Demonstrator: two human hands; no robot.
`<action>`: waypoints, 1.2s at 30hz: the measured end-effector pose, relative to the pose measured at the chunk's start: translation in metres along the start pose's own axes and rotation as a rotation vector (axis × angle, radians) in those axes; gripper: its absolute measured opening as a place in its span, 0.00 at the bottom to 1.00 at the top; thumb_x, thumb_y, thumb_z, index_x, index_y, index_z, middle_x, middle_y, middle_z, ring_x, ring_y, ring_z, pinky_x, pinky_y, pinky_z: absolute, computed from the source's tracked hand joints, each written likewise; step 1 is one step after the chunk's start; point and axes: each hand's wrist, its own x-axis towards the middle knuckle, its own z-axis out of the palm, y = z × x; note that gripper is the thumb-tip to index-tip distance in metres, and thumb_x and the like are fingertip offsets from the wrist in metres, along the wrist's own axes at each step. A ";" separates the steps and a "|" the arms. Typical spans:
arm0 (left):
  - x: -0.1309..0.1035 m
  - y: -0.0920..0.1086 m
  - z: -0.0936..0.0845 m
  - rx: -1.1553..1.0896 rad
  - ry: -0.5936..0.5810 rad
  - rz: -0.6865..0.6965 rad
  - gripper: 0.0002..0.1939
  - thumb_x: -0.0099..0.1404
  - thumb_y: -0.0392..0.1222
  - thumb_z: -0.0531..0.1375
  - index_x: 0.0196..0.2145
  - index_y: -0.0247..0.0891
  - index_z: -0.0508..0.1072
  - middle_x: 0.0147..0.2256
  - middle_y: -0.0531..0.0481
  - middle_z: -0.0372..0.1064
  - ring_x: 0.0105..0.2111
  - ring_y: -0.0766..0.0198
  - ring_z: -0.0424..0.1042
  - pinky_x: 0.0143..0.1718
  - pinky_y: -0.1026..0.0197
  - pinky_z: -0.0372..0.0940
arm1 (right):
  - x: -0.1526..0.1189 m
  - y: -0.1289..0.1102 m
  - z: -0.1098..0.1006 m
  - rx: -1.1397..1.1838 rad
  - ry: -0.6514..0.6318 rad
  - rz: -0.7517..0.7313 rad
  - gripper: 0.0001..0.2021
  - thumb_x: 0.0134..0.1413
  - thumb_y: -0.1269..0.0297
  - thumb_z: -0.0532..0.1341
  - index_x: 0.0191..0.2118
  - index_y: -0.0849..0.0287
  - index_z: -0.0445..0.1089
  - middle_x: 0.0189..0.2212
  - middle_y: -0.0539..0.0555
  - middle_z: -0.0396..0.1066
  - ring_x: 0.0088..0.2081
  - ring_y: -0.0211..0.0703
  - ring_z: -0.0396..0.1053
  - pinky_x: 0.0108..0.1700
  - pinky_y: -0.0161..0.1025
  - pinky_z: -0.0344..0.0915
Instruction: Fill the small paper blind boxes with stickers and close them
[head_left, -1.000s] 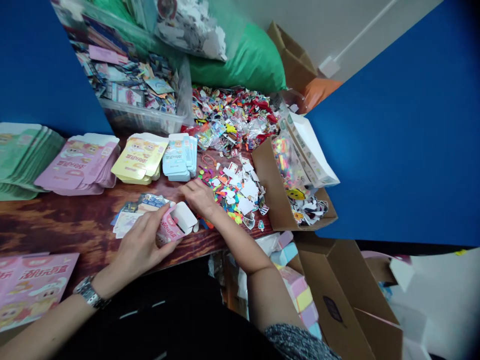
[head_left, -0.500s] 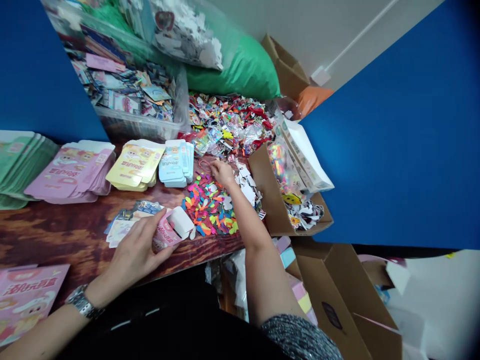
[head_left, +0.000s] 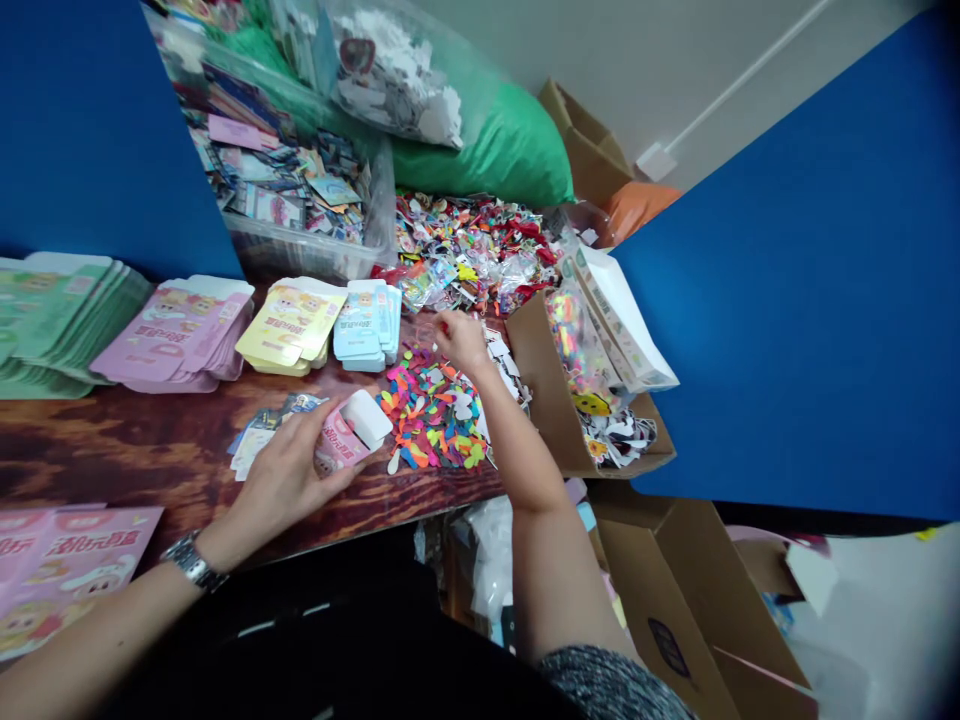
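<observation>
My left hand (head_left: 289,475) is wrapped round a small pink card box (head_left: 339,443), its white flap standing open toward the right. Under and behind that hand lie some printed cards (head_left: 259,432) on the wooden table. My right hand (head_left: 461,342), fingers curled together, is over the back of a heap of small bright-coloured pieces (head_left: 435,415). A speck of red shows at its fingertips, but I cannot make out what it is. White cut-out pieces (head_left: 504,362) lie partly hidden beside my right forearm.
Stacks of flat green (head_left: 67,320), purple (head_left: 176,330), yellow (head_left: 292,322) and blue boxes (head_left: 367,325) line the back. Behind are a clear bin (head_left: 307,250) of cards and a pile of small trinkets (head_left: 480,245). A cardboard box (head_left: 544,400) borders the right; pink packs (head_left: 90,565) lie front left.
My right hand has come away slightly from the table by the thin pink loops, its fingers now curled in. My left hand still holds the pink box. The whole view has shifted a little.
</observation>
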 end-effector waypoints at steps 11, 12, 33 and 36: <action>0.006 0.002 -0.005 -0.021 -0.042 -0.209 0.41 0.61 0.61 0.64 0.66 0.38 0.64 0.57 0.37 0.72 0.56 0.43 0.73 0.57 0.47 0.69 | -0.095 -0.076 -0.050 0.311 0.157 -0.502 0.12 0.73 0.65 0.53 0.46 0.56 0.75 0.44 0.56 0.76 0.48 0.45 0.73 0.53 0.42 0.68; 0.005 0.002 -0.005 -0.019 -0.040 -0.210 0.41 0.61 0.60 0.64 0.66 0.39 0.63 0.57 0.38 0.72 0.56 0.44 0.73 0.56 0.48 0.69 | -0.098 -0.081 -0.047 0.304 0.140 -0.522 0.12 0.73 0.65 0.53 0.46 0.57 0.75 0.44 0.56 0.76 0.48 0.44 0.73 0.52 0.41 0.68; -0.006 0.006 -0.008 -0.075 0.176 -0.009 0.40 0.65 0.56 0.64 0.69 0.37 0.58 0.59 0.36 0.69 0.57 0.47 0.72 0.58 0.48 0.69 | -0.130 -0.104 -0.008 0.307 0.326 -0.704 0.14 0.72 0.68 0.54 0.56 0.60 0.73 0.55 0.61 0.76 0.59 0.45 0.72 0.62 0.45 0.68; -0.006 0.007 -0.010 -0.076 0.190 0.010 0.41 0.65 0.55 0.64 0.69 0.37 0.58 0.59 0.37 0.69 0.58 0.48 0.72 0.58 0.49 0.69 | -0.132 -0.101 -0.008 0.285 0.411 -0.708 0.11 0.70 0.66 0.59 0.52 0.58 0.76 0.59 0.64 0.72 0.60 0.48 0.70 0.61 0.49 0.68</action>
